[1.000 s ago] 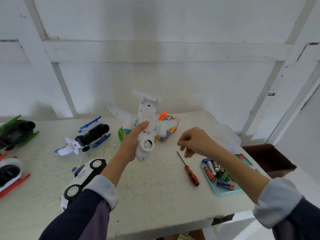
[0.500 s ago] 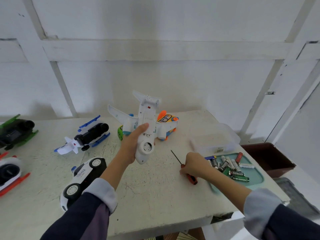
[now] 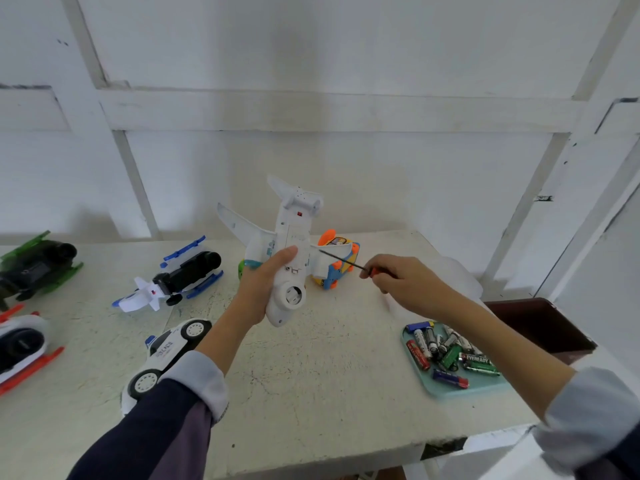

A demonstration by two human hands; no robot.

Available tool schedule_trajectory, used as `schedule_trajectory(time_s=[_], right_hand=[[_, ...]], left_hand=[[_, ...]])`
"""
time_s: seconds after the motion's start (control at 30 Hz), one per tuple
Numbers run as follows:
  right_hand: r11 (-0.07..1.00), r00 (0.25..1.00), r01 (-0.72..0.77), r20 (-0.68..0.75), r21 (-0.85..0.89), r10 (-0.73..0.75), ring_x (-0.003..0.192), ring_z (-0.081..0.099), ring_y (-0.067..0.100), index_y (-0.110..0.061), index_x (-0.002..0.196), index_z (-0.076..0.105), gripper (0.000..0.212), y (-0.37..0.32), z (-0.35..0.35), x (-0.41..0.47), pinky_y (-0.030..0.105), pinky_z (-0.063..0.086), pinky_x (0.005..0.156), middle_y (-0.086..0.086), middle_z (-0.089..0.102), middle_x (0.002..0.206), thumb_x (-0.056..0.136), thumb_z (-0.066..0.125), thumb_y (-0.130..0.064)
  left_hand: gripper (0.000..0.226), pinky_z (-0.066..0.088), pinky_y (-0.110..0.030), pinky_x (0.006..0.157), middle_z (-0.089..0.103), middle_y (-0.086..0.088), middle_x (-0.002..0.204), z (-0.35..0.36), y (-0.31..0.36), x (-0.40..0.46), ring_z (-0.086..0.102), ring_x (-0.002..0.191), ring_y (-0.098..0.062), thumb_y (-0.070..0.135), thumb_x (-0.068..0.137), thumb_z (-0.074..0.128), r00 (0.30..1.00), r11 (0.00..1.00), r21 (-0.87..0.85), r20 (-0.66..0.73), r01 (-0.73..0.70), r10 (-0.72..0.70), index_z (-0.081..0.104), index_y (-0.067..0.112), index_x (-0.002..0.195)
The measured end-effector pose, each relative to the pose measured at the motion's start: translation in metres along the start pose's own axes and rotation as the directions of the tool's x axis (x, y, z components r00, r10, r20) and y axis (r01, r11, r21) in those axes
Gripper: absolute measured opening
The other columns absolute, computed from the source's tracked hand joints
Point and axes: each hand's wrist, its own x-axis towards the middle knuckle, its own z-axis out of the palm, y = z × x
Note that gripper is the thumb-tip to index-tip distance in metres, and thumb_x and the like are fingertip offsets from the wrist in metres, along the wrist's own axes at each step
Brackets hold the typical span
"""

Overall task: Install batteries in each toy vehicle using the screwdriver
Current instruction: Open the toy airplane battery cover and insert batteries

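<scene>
Now, change: the screwdriver, which lay flat on the counter a second ago, is off the surface and in the air, its dark shaft pointed at the toy airplane.
Right hand: the right hand pinches the red handle between curled fingers, with only a sliver of red showing; half a second ago it was just closing on the tool beside the battery tray.
Left hand: the left hand grips the airplane's fuselage, thumb laid across the belly, in the same hold as before.
Meaning for the task: fetching the tool looks finished; the step in hand appears to be bringing the tip to the screw of the battery cover. The tip sits over the right wing, near the belly panel but not yet on it.
Airplane, position: held above the counter's middle, belly toward the camera, nose down and tail up.
Airplane, look: white plastic with pale blue trim at the wing roots, a round wheel unit near the nose, a long rectangular panel along the belly, a small red switch near the tail. I cannot make out the screw itself.
Batteries: a loose pile in the pale blue tray at the counter's right, well apart from the airplane.
Other vehicles: a white police car and a blue-and-black toy wait on the left.
</scene>
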Motion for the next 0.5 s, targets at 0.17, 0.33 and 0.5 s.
schedule_trajectory(time_s=[0.17, 0.33, 0.5], right_hand=[[0.983, 0.994, 0.097, -0.041, -0.156, -0.104, 0.066, 0.052, 0.015, -0.015, 0.093, 0.066, 0.029, -0.013, 0.011, 0.003, 0.028, 0.036, 0.06, 0.004, 0.065, 0.078, 0.095, 0.047, -0.038], [0.985, 0.99, 0.113, -0.065, -0.131, -0.122, 0.061, 0.047, 0.013, -0.016, 0.088, 0.068, 0.027, -0.013, 0.016, 0.004, 0.029, 0.035, 0.059, 0.004, 0.064, 0.073, 0.094, 0.049, -0.035], [0.984, 0.99, 0.117, -0.061, -0.134, -0.126, 0.058, 0.044, 0.01, -0.017, 0.084, 0.067, 0.027, -0.014, 0.017, 0.005, 0.029, 0.035, 0.059, 0.002, 0.06, 0.067, 0.093, 0.05, -0.036]], left_hand=[[0.028, 0.054, -0.029, 0.051, 0.07, -0.009, 0.085, 0.004, 0.005, -0.006, 0.068, 0.062, -0.018, 0.016, 0.088, 0.063, 0.999, 1.0, -0.014, 0.049, 0.002, -0.001, 0.061, 0.01, 0.115], [0.029, 0.054, -0.029, 0.052, 0.069, -0.011, 0.086, 0.005, 0.005, -0.009, 0.067, 0.063, -0.019, 0.014, 0.089, 0.062, 0.998, 1.0, -0.002, 0.065, -0.001, 0.001, 0.061, 0.007, 0.117], [0.029, 0.053, -0.028, 0.051, 0.069, -0.01, 0.084, 0.007, 0.005, -0.009, 0.067, 0.061, -0.018, 0.014, 0.089, 0.061, 0.997, 1.0, -0.013, 0.072, 0.015, -0.014, 0.06, 0.007, 0.117]])
